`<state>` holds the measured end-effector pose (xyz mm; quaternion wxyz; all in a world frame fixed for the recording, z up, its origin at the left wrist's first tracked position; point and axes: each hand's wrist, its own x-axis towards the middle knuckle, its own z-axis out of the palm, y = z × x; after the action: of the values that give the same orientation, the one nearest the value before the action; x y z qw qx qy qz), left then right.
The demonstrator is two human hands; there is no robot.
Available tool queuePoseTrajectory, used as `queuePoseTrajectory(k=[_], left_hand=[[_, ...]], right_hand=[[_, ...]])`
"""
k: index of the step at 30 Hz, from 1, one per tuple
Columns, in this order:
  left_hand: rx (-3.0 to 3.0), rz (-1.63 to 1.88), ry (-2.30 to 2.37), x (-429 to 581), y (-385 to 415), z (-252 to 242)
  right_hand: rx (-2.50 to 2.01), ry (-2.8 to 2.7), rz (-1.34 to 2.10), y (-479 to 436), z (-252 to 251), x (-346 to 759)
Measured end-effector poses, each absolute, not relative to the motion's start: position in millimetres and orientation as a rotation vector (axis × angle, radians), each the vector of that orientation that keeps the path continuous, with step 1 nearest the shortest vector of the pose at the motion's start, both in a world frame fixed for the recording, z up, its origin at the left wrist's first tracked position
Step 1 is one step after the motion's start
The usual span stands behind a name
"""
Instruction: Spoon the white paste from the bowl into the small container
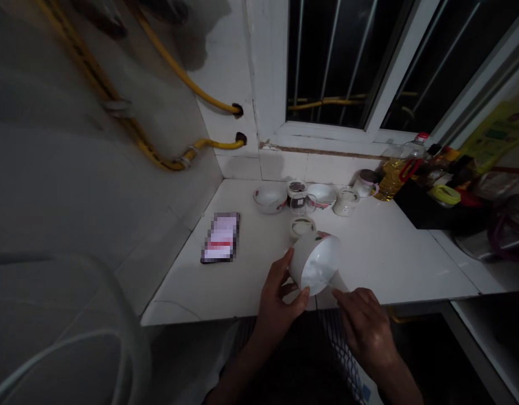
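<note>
My left hand (282,292) is closed around a white bowl (299,259) with a floral pattern on its outside, thumb on the near rim. The bowl is tilted over the counter's front edge, its mouth turned to the right and toward me. Something pale and blurred shows inside it. At the lower right rim, the fingers of my right hand (365,318) are pinched on a thin pale utensil (329,284) that reaches into the bowl; its kind is too small to tell. Just behind the bowl stands a glass jar (302,226) with pale contents.
Along the back of the white counter (251,281) stand two patterned bowls (270,199) (322,195), a dark-filled jar (297,194), a pale-filled jar (346,201) and a cup (366,183). A phone (221,236) lies left. An oil bottle (397,171) and a kettle (491,236) stand right.
</note>
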<state>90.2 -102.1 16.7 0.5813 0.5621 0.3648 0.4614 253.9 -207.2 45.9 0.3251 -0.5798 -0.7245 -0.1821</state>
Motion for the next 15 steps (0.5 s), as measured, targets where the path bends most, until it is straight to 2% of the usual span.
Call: queuePoseTrajectory(k=[6,10,15], left_hand=[[1.265,1.078,0.875,91.4,-103.7,13.5],[1.241,1.039,0.880,90.1,-102.8,12.3],[1.243,1.041,0.880,88.2,-101.7,14.1]], right_hand=[[-1.559,-1.755,-0.539,-206.4,49.6,248.3],[-1.502,-1.748,-0.327,-204.2,49.4,248.5],[-1.556,-1.591,-0.225,-205.2,45.5,251.2]])
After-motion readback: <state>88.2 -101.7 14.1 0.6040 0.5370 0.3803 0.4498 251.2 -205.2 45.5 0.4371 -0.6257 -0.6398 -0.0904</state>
